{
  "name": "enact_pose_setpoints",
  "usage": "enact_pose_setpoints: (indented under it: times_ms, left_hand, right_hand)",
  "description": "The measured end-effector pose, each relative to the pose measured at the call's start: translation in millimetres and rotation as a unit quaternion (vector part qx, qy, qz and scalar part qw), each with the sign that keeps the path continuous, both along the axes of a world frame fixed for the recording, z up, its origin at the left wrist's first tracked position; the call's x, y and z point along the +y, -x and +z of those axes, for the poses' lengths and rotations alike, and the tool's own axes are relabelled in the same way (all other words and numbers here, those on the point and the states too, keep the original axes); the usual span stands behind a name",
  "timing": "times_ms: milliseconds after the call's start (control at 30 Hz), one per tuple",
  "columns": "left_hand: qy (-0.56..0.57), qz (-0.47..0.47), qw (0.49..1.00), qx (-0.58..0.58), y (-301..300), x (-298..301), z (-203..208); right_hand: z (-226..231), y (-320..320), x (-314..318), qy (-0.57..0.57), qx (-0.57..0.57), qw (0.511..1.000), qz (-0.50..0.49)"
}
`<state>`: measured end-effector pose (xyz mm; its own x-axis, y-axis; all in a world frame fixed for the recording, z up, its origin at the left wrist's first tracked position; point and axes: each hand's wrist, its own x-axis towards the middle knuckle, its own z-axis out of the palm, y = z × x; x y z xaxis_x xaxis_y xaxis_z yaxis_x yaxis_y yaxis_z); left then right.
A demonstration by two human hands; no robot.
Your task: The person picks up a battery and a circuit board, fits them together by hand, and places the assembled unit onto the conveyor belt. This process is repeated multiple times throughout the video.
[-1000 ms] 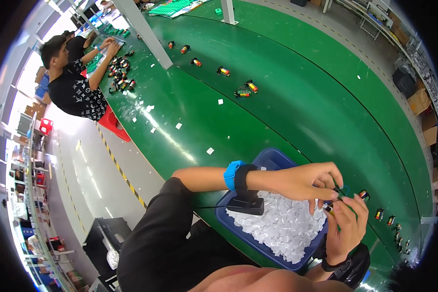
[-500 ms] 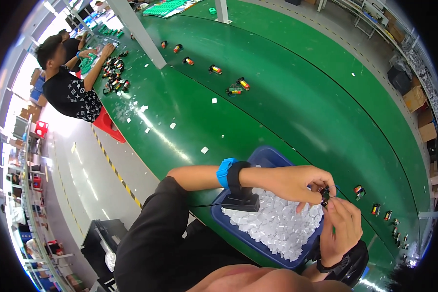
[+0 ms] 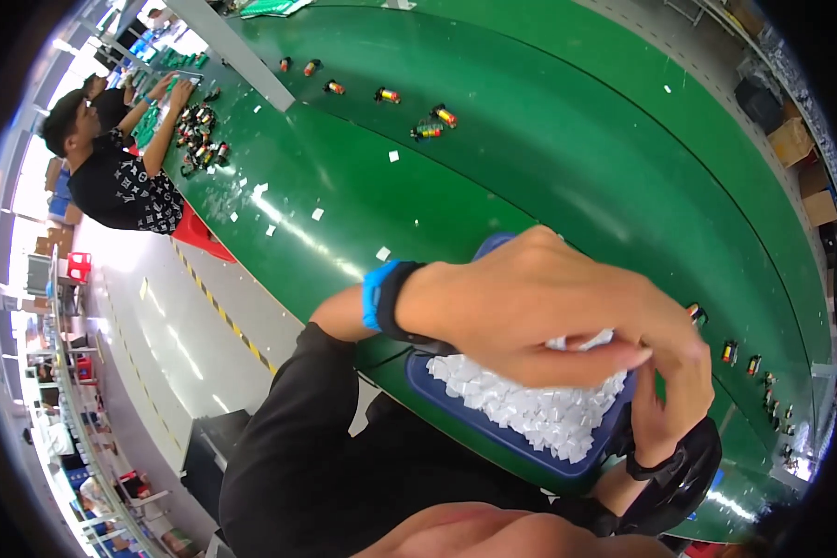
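Raised close to the camera, my left hand (image 3: 539, 298) reaches across a blue plastic tub (image 3: 521, 446) with its fingers curled and its thumb pointing toward my other hand. My right hand (image 3: 677, 395) meets it at the tub's right side, fingers bent and partly covered by the left. Whatever the fingertips grip is hidden behind the left hand. Small white square pieces (image 3: 521, 395) fill the tub, and some show through the gap between left thumb and fingers. Blue and black bands circle my left wrist, a dark band my right.
Small wired electronic assemblies with red-yellow cylinders (image 3: 445, 116) lie along the green table (image 3: 344, 167), with several more at right (image 3: 730, 352). Loose white squares (image 3: 383, 253) are scattered left of the tub. A co-worker (image 3: 112, 177) sits at the far left beside a pile of assemblies (image 3: 200, 135).
My left hand has risen toward the camera and now covers the small dark part seen earlier between the fingertips. My right hand stays close by it. The whole view has shifted slightly.
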<state>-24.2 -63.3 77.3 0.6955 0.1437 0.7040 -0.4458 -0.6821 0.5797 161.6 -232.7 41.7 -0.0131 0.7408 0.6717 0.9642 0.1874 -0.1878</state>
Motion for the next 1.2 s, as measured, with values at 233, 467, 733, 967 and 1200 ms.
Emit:
enact_pose_setpoints:
  times_ms: [233,467,733,967,1200]
  left_hand:
    - [0.062,0.105,0.992,-0.018,-50.9,-3.6,-54.7]
    - [0.345,-0.176,0.876,0.289,-49.2,-14.5,-49.5]
    - [0.399,-0.116,0.875,0.248,-59.3,-18.7,-61.3]
    - [0.394,-0.121,0.864,0.288,-55.1,-20.3,-46.6]
    - [0.419,-0.133,0.864,0.244,-62.1,-23.0,-53.3]
  right_hand:
    - [4.4,5.7,-11.9,0.006,0.057,0.998,0.020]
    - [-1.6,-1.8,-16.3,-0.001,0.085,0.996,0.017]
    - [-14.2,-11.3,4.5,-0.070,0.134,0.989,-0.004]
    - [-16.8,-15.9,-0.4,-0.108,0.118,0.987,0.017]
    - [-10.0,-18.3,-4.4,-0.106,0.051,0.993,-0.018]
